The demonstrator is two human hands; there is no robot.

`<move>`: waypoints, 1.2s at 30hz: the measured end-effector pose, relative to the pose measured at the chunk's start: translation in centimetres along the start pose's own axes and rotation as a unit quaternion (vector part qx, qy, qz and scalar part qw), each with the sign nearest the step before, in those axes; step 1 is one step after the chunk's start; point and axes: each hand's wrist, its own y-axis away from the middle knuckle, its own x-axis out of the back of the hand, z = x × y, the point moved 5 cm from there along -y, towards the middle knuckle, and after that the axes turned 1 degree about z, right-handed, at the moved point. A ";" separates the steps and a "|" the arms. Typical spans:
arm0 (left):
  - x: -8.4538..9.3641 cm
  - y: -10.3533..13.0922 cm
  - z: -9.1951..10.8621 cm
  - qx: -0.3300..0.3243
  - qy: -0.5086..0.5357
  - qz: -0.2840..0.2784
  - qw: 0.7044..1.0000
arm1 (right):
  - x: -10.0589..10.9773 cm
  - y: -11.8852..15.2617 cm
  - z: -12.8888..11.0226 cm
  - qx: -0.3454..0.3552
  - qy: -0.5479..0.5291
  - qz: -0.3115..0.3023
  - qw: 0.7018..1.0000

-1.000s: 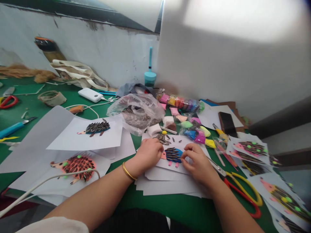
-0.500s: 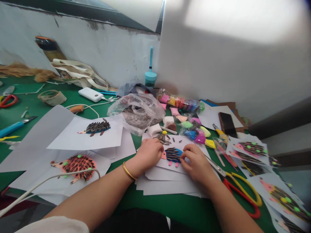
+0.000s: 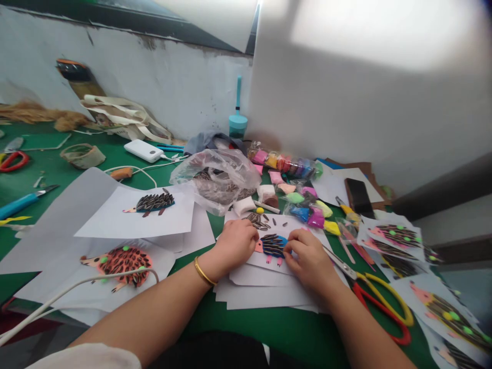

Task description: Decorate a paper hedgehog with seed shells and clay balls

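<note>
A blue clay hedgehog (image 3: 273, 246) with a pink face and feet, its back set with striped sunflower seeds, lies on a white sheet (image 3: 257, 259) atop stacked paper. My left hand (image 3: 237, 242) rests on the sheet beside the face, fingers curled together; whatever they hold is hidden. At the hedgehog's right end, my right hand (image 3: 307, 256) pinches thumb and forefinger on a seed at the edge of the blue body. Loose sunflower seeds (image 3: 257, 220) sit at the sheet's top, behind my left hand. A yellow ball (image 3: 260, 210) is just past them.
Behind are a plastic bag of seeds (image 3: 221, 179) and several clay packets (image 3: 295, 197). Big scissors (image 3: 384, 302) lie right of my right hand, near finished hedgehog pictures (image 3: 397, 236). A seeded hedgehog picture (image 3: 156, 201) and a white cable (image 3: 88, 279) are left.
My right hand has shifted very slightly at the hedgehog's right end, its fingers still pinched. My left hand stays where it was.
</note>
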 end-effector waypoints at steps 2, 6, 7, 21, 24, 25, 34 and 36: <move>0.0 0.0 0.0 0.000 0.001 0.001 1.000 | 0.0 0.0 0.0 0.003 0.006 0.002 1.000; -0.2 -0.1 -0.1 0.000 0.001 0.005 1.000 | 0.0 0.0 -0.1 0.004 0.016 0.002 1.000; -0.2 -0.1 -0.1 0.001 0.002 0.006 1.000 | 0.0 0.0 -0.2 0.004 0.017 0.003 1.000; -0.1 0.0 0.0 0.001 0.003 0.002 1.000 | 0.1 -0.1 -0.3 0.005 0.014 0.000 1.000; -0.1 0.0 0.0 0.000 0.001 0.003 1.000 | 0.1 -0.1 -0.3 0.005 0.013 0.001 1.000; -0.1 0.0 0.0 0.000 0.000 0.002 1.000 | 0.1 -0.1 -0.3 0.006 0.012 0.001 1.000; -0.2 0.0 -0.1 -0.002 0.001 0.004 1.000 | 0.0 -0.1 -0.1 0.005 0.011 0.001 1.000; -0.2 0.0 -0.1 -0.004 0.003 0.006 1.000 | 0.0 0.0 -0.2 0.003 0.011 0.000 1.000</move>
